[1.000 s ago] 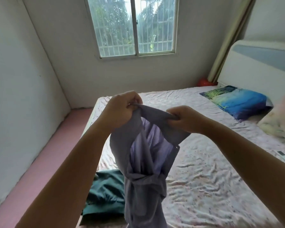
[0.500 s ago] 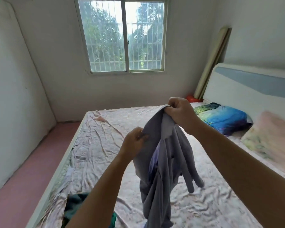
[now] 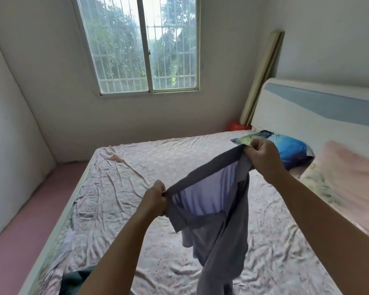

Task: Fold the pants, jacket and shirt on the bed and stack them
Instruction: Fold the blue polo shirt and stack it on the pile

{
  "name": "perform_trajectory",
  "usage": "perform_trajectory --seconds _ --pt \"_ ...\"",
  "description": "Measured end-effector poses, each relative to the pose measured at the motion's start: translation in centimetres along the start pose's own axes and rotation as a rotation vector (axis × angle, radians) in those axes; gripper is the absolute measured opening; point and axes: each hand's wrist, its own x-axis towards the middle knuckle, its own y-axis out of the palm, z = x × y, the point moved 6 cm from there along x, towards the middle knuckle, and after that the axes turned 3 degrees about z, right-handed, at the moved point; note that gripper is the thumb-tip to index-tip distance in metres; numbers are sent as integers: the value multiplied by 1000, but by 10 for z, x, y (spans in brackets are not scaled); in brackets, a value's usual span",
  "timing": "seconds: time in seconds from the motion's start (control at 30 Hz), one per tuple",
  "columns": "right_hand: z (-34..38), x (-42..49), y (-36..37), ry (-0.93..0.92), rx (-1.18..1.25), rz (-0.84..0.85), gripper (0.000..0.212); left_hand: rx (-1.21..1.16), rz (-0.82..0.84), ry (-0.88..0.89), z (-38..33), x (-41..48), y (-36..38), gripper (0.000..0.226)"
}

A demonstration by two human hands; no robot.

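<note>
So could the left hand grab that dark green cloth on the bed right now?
Probably not yet. The left hand grips the grey garment, stretched between it and the right hand. The green cloth lies on the bed below that forearm, so letting go should free the way.

You work with 2 bare hands, your left hand (image 3: 155, 199) and your right hand (image 3: 262, 155), with nothing worn on the fingers or backs that show. Your left forearm (image 3: 119, 248) and your right forearm (image 3: 320, 213) are uncovered from the wrist down to where the picture's bottom and right edges cut them off. The wide lens makes the right forearm look much broader near the edge. Whatever you wear higher up lies outside the head view.
</note>
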Motion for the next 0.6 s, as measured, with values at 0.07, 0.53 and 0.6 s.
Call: perform_trajectory --seconds 0.07,0.53,0.6 --pt "-11 3 2 14 -30 31 22 -329 6 -119 -4 2 -6 13" --pt "-37 15 35 390 556 301 31 -796 153 19 -45 11 -24 26" --pt "-37 19 36 339 498 386 26 -628 110 101 -49 11 -29 27"
